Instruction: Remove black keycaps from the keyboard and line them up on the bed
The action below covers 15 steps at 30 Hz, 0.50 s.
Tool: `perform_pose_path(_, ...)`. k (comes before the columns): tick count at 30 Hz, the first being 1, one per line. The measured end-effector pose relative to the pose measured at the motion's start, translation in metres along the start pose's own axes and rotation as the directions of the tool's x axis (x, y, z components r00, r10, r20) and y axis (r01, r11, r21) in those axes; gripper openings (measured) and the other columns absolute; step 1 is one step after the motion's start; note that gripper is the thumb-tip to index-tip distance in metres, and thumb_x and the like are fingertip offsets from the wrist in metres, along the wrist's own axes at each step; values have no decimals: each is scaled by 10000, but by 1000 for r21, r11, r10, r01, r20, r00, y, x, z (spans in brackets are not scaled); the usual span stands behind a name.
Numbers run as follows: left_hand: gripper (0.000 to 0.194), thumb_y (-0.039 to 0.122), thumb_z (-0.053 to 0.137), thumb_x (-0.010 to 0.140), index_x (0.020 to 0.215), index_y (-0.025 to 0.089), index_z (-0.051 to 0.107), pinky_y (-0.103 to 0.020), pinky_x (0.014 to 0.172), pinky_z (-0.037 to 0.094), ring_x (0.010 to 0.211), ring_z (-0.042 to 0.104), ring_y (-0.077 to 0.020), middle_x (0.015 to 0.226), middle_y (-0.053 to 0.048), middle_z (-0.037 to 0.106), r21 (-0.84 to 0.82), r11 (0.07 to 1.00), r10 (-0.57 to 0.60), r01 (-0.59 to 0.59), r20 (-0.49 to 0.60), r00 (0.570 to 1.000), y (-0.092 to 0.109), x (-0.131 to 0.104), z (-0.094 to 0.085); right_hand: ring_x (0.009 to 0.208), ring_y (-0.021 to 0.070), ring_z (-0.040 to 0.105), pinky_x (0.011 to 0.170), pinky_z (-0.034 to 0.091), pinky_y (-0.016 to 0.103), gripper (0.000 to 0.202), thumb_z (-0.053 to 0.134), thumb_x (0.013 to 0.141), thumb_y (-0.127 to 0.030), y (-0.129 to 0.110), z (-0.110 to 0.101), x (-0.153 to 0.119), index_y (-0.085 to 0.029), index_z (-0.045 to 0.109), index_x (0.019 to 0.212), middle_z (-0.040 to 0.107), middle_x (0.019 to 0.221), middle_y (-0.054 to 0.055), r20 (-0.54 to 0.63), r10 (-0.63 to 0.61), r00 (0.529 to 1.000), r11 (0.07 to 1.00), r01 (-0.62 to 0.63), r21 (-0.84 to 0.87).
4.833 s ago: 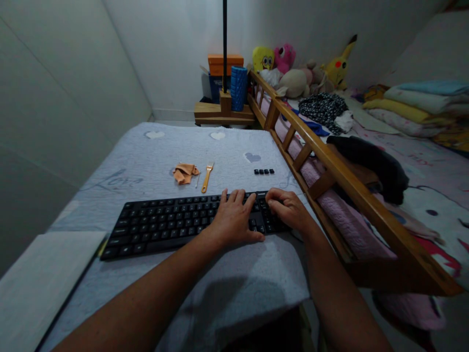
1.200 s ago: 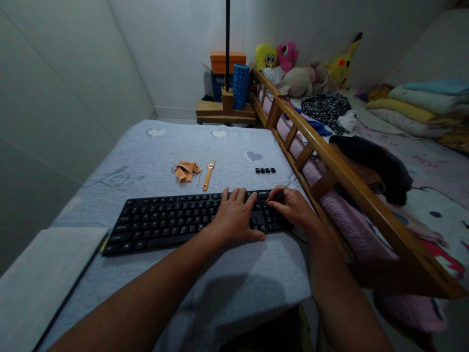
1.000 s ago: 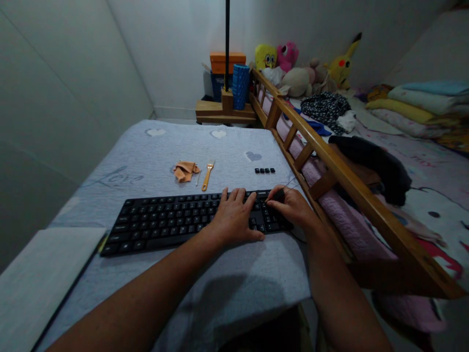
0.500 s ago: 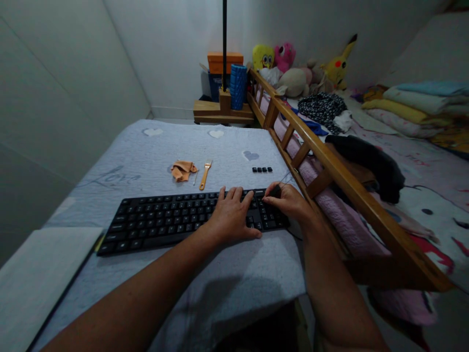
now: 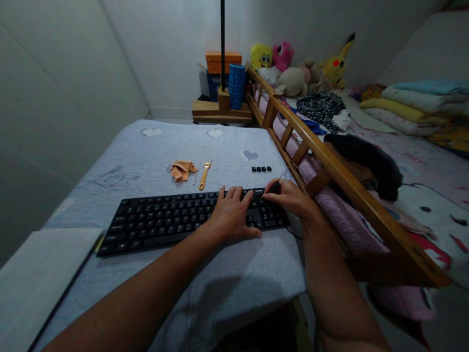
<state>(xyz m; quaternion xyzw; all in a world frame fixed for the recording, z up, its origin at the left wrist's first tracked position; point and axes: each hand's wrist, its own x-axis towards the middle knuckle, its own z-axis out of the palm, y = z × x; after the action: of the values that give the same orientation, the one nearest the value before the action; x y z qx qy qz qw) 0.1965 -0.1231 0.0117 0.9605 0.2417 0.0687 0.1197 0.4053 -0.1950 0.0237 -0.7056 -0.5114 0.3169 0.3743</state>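
A black keyboard [image 5: 168,215] lies across the cloth-covered table. My left hand [image 5: 232,212] rests on its right part with the fingers spread, thumb near the front edge. Over the number pad, my right hand [image 5: 287,195] is closed on a keycap puller [image 5: 274,187] with a black handle and thin wires sticking out behind. The puller's working end is at the upper left of the number pad, too small to make out clearly. Several loose black keycaps [image 5: 261,169] sit in a row behind the keyboard.
An orange cloth [image 5: 182,171], a cotton swab [image 5: 195,177] and a small brush [image 5: 205,175] lie behind the keyboard. A wooden bed rail [image 5: 311,142] runs close along the right side. At the left front is a white flat object [image 5: 54,264].
The keycap puller tilts slightly differently in my right hand, its rear wires now showing higher. My left hand and the keyboard stay in place.
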Motion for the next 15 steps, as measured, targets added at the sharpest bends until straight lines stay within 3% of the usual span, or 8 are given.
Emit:
perform_pose_path(6,1025,777,639,628,1439,188,424,-636,1157,115,1386,348,-396,1449,-209,451,-21,1000,-8,8,-24,1000,1,0,0,724,162,603,669,462,279,177,711,746,-325,-5,3,-8,-198,637,844,655,776,3,-50,-100,994,994,102,37)
perform_pose_path(10,673,597,610,809,1350,207,518,-648,1153,125,1429,299,-377,1498,-180,427,-59,998,-34,27,-131,991,5,3,-2,719,152,606,695,470,280,137,692,771,-292,-9,8,-13,-203,634,857,658,790,-6,-53,-149,987,987,152,52)
perform_pose_path(15,302,377,599,880,1153,255,646,-620,1162,155,1369,408,-304,1331,-75,609,-143,990,-29,-4,-226,974,5,6,-4,774,161,623,749,476,289,109,683,781,-270,-17,12,-16,-204,643,858,671,814,1,-26,-178,984,982,179,58)
